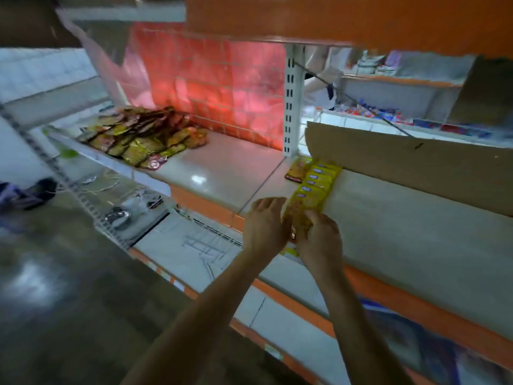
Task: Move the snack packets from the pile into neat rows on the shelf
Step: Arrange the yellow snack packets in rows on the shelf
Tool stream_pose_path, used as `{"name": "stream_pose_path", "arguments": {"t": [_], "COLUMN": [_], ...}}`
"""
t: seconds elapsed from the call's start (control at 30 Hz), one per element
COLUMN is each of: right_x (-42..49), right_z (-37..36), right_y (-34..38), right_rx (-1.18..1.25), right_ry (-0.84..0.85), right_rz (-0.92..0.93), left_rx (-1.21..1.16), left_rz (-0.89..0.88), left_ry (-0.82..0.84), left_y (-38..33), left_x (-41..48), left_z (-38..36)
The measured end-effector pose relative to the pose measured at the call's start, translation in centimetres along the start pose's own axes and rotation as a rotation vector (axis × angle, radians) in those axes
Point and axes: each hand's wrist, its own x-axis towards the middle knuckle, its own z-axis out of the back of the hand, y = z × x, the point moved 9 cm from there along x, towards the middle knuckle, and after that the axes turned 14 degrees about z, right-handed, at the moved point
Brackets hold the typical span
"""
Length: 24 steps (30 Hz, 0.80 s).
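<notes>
Two bare forearms reach in from below and meet at the front edge of the shelf [388, 218]. The left hand [263, 226] and the right hand [322, 240] are close together, almost touching. Both have their fingers curled on one yellow packet [298, 218], the left on its left edge and the right on its near right part.

This packet is the nearest one in the row of yellow packets [316, 184]. The packets in the row are bright yellow and glossy, and each shows a small pale blue-white mark on its upper face. They overlap one another like roof tiles. The long axis of the row goes from the front edge of the shelf straight toward the back, where it ends at a sheet of brown cardboard [416, 168] that stands along the rear. Just beside the far end of the row, on its left, lies a red-brown packet [295, 169].

The pile of snack packets [141, 137] is well apart, at the far left on the neighbouring shelf board, against a red back panel [216, 79]. It is a loose heap of gold, yellow and brown-red packets that point in many directions. A white slotted post [291, 101] stands between the pile and the row.
</notes>
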Motion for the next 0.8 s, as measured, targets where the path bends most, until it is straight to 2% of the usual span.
{"name": "stream_pose_path", "arguments": {"t": [0.07,0.3,0.8], "right_x": [0.4,3.8,19.3], "right_z": [-2.0,-9.5,-28.1], "right_y": [2.6,9.9,17.7], "right_rx": [0.044,0.073,0.147], "right_ry": [-0.01,0.114,0.244], "right_rz": [0.023,0.161,0.145], "left_rx": [0.006,0.031,0.219], "left_rz": [0.034,0.172,0.43], "left_ry": [-0.009,-0.085,-0.057], "left_y": [2.8,11.6,29.3], "left_x": [0.7,4.6,20.1], "left_z": [1.8,6.9,11.6]}}
